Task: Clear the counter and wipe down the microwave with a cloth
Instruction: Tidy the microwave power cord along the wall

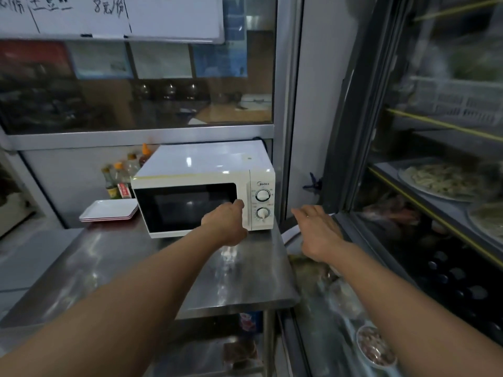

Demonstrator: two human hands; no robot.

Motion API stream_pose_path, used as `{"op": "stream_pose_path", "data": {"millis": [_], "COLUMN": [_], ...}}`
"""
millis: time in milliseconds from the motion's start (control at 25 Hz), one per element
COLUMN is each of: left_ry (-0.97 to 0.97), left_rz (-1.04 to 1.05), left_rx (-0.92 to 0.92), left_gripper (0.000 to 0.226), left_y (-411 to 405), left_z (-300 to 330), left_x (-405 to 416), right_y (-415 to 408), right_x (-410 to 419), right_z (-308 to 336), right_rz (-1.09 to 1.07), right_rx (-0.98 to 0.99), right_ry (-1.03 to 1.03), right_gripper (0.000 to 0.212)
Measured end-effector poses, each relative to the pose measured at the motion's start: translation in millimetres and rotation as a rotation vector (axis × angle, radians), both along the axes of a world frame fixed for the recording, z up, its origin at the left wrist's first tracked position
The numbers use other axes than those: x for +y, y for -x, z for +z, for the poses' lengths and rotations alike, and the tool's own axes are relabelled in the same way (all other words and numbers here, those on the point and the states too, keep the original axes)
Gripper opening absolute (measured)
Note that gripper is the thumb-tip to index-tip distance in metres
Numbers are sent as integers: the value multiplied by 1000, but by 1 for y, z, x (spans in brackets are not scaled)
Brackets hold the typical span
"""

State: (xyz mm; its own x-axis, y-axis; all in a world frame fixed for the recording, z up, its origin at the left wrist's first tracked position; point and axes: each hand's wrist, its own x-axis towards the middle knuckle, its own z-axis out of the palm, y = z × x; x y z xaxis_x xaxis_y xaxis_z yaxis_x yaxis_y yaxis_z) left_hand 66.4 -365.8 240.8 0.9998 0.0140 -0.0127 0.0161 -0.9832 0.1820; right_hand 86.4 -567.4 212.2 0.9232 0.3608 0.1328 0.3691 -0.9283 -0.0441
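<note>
White microwave [204,186] standing at the rear right corner of a stainless-steel counter [136,268], its dark-windowed door shut and facing the viewer, with two round dials [263,204] stacked one above the other on the panel to the right of the door. The left hand [227,223] reaches to the door's right edge, its fingers curled against that edge beside the dial panel; whether they grip a handle or merely press the door cannot be told. The right hand [317,231] hangs in the air beyond the counter's right edge, apart from the microwave, its fingers straight and loosely together, holding nothing. Just left of the microwave lies a small stack of white rectangular trays [109,210], and behind them, against the back panel, stands a cluster of condiment bottles [122,175] with orange caps. A whiteboard [109,17] bearing handwriting hangs above a glass partition [136,91]. To the right stands a glass-fronted refrigerated case [435,186] whose shelves hold plates of food [435,180].
</note>
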Motion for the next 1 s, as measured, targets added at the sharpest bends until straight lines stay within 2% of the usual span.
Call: {"op": "stream_pose_path", "data": {"millis": [200,640,1000], "left_ry": [6,27,17], "left_rz": [-31,-178,-209], "left_rx": [-42,-95,-92], "left_gripper": [56,63,61], "left_y": [-47,-189,-275], "left_z": [10,32,28], "left_x": [10,61,69], "right_y": [-43,-155,-232], "right_x": [10,51,54], "right_z": [8,18,11], "right_rz": [-49,-227,-296], "right_rx": [-4,-35,29], "right_ry": [21,-105,-219], "right_gripper": [78,66,60]}}
